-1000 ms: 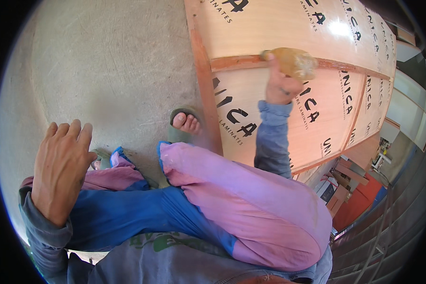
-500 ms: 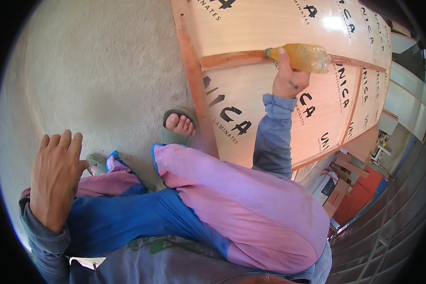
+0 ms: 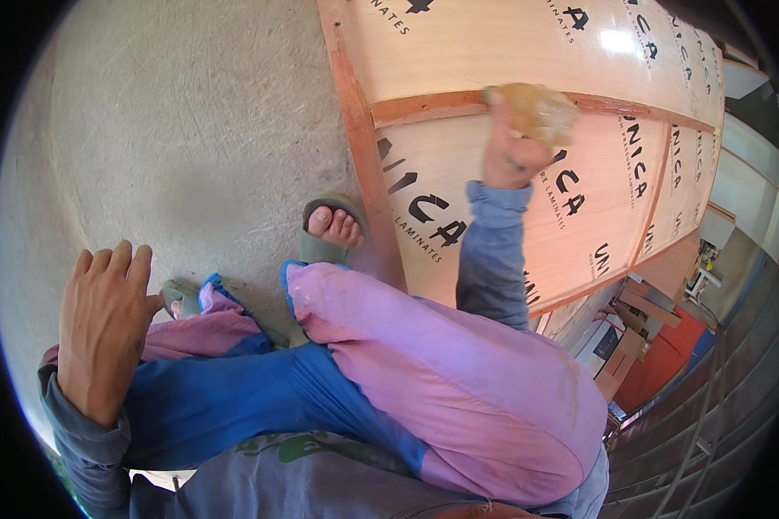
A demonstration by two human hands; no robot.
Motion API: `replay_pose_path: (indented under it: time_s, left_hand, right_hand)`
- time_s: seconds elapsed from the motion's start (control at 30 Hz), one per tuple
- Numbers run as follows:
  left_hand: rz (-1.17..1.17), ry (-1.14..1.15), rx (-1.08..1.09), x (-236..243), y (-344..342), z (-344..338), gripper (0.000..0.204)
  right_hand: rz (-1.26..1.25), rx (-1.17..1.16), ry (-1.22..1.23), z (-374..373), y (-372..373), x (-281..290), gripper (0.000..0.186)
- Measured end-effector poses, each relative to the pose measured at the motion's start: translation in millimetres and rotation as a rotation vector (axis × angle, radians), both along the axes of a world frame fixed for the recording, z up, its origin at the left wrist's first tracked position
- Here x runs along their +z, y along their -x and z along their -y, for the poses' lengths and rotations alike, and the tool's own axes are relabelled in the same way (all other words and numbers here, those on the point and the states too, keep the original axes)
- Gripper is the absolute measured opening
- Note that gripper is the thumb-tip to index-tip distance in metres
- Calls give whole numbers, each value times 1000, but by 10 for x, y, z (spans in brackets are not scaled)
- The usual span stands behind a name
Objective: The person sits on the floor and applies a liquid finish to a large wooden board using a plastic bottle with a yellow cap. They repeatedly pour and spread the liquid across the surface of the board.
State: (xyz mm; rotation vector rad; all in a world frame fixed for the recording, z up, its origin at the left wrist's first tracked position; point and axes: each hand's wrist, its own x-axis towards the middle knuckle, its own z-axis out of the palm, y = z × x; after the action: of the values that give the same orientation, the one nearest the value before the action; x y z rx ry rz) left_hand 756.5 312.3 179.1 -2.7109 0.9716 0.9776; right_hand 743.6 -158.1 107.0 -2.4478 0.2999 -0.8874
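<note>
Right hand (image 3: 512, 154) at one o'clock, clenched around yellowish rag (image 3: 538, 111), pressed on reddish strip (image 3: 424, 105) of laminate panel (image 3: 511, 52). Left hand (image 3: 104, 329) at eight o'clock, released, fingers spread, resting flat on knee (image 3: 199, 324).

Grey concrete floor (image 3: 190, 156); laminate panel (image 3: 493, 216), sandalled foot (image 3: 331, 232)

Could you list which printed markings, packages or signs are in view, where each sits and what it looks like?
Printed lettering: repeated diagonal rows of bold dark letters across the pale plywood panel, around the right hand and its yellowish cloth.
Small print: thin dark lines beneath the bold rows.
Boxes: brown cardboard and a red block, lower right beyond the panel; markings too small to tell.
No screens or signs.
</note>
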Motion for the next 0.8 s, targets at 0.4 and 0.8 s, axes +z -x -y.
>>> replay_pose_path:
  time_s: [0.4, 0.8]
  left_hand:
    - [59, -13, -38, 98, -18, -38, 49]
    - [-3, 0, -45, -134, -94, 65, 53]
  right_hand:
    - [65, -20, -245, -545, 132, -261, 29]
    - [0, 338, -418, -415, 389, -460, 61]
